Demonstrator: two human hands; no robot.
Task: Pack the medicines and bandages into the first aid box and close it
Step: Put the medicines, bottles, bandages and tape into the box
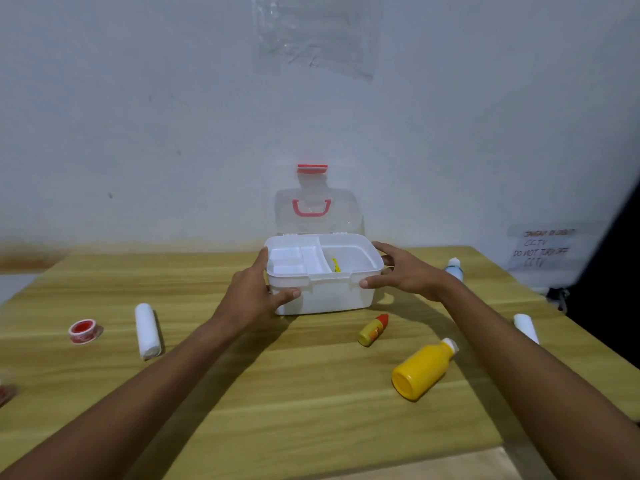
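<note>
A white first aid box [332, 292] stands open on the wooden table, its clear lid [317, 211] with red handle upright against the wall. A white inner tray [294, 259] fills its left half; something small and yellow [336, 265] lies in the right half. My left hand [258, 292] grips the box's left front corner. My right hand [403, 270] holds its right side, thumb on the front rim. On the table lie a white bandage roll [148, 330], a red tape roll [83, 330], a small yellow bottle with red cap [373, 330] and a big yellow bottle [424, 368].
Another white roll [525, 328] lies near the table's right edge, and a white bottle [454, 268] sits behind my right wrist. A reddish object [5, 393] shows at the left border. The wall stands directly behind the box. A paper note [542, 251] hangs at right.
</note>
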